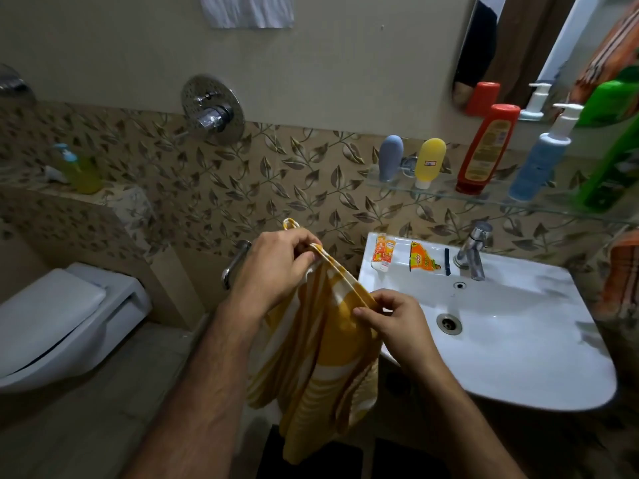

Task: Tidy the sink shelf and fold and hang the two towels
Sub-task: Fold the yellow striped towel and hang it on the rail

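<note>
A yellow and white striped towel [321, 361] hangs folded between my hands, left of the sink. My left hand [276, 267] pinches its upper edge at the far corner, where a small loop sticks up. My right hand [394, 319] pinches the same edge at the near corner. A chrome towel bar [237, 262] juts from the wall just behind my left hand. An orange striped towel [620, 274] hangs at the right edge. The glass shelf [449, 193] above the sink carries a grey tube [390, 157], a yellow tube [429, 162], a red bottle [487, 150], a blue pump bottle [543, 160] and a green bottle [612, 160].
The white sink [539, 340] has a chrome tap [473, 248]; a small toothpaste tube [383, 252], an orange sachet [422, 257] and a dark razor [447, 261] lie on its back rim. A toilet [58, 323] stands at left. A mirror [511, 46] hangs above the shelf.
</note>
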A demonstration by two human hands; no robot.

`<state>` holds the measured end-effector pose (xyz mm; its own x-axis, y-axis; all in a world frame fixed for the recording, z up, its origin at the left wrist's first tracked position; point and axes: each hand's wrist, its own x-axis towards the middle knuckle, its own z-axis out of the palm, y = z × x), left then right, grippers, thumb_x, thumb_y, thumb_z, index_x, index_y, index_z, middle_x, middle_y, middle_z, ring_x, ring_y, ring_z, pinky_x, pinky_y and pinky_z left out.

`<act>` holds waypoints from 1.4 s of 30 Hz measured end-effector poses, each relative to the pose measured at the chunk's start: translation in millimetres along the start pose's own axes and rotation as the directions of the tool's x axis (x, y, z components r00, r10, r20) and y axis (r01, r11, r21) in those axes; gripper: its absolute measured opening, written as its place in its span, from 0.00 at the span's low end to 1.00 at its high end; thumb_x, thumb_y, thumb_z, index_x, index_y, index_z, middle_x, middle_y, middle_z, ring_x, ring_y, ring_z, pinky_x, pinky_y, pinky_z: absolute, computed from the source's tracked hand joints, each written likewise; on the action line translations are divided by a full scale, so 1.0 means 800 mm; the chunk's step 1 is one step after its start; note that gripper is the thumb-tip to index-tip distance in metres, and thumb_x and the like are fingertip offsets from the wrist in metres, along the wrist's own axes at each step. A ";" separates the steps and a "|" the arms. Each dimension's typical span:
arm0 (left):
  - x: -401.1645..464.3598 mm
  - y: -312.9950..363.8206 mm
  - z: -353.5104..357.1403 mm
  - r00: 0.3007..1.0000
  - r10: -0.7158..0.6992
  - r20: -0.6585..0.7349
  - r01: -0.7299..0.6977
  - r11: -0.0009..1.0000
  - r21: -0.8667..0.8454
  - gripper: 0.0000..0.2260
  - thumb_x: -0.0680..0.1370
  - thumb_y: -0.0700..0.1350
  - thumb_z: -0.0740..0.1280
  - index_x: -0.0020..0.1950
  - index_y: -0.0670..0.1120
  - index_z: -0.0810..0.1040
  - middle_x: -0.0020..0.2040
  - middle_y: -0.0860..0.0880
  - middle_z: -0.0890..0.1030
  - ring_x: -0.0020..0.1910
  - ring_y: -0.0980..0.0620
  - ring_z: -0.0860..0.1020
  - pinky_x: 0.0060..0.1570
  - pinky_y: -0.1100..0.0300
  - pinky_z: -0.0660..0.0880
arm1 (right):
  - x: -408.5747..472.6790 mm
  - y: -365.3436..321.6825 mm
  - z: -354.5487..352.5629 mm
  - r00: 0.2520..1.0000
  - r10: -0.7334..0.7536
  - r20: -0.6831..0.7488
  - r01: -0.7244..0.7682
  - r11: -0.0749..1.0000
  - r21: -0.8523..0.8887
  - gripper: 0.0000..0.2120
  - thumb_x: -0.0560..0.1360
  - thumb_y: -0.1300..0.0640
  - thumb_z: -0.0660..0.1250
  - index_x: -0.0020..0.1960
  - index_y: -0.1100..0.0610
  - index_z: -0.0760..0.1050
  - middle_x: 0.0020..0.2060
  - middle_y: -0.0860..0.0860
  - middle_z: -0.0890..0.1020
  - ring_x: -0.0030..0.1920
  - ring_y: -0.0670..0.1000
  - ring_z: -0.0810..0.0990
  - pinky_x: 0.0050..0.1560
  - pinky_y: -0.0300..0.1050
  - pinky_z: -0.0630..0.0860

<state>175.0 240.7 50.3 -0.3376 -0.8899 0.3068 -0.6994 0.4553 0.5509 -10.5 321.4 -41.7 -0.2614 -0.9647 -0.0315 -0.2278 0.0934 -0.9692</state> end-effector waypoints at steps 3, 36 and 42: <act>0.004 -0.003 -0.002 0.999 -0.013 -0.045 0.013 1.000 0.008 0.07 0.76 0.44 0.70 0.52 0.54 0.83 0.43 0.56 0.81 0.44 0.57 0.79 0.47 0.62 0.76 | -0.006 0.003 0.005 0.993 -0.122 -0.005 0.119 0.978 -0.171 0.05 0.77 0.54 0.69 0.47 0.50 0.84 0.40 0.44 0.85 0.44 0.43 0.82 0.43 0.38 0.80; -0.030 -0.040 0.072 0.883 0.066 0.465 0.243 0.783 -0.573 0.32 0.75 0.41 0.71 0.74 0.62 0.64 0.34 0.54 0.72 0.35 0.57 0.69 0.40 0.63 0.70 | 0.000 -0.024 -0.012 0.909 -0.398 0.121 0.364 0.620 -0.695 0.06 0.78 0.52 0.64 0.49 0.50 0.80 0.42 0.48 0.84 0.42 0.52 0.80 0.38 0.50 0.76; -0.013 -0.028 0.075 0.829 0.092 0.551 0.206 0.867 -0.454 0.13 0.76 0.41 0.71 0.60 0.50 0.80 0.35 0.57 0.76 0.36 0.59 0.74 0.41 0.63 0.73 | -0.003 -0.024 -0.010 0.896 -0.415 0.157 0.405 0.622 -0.670 0.07 0.78 0.52 0.64 0.50 0.50 0.81 0.41 0.47 0.84 0.41 0.50 0.80 0.38 0.49 0.76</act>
<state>156.3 238.3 -12.1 -0.6916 -0.7117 -0.1229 -0.3895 0.2243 0.8933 -12.8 324.0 -21.3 0.0075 -0.9418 0.3361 -0.8761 -0.1682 -0.4518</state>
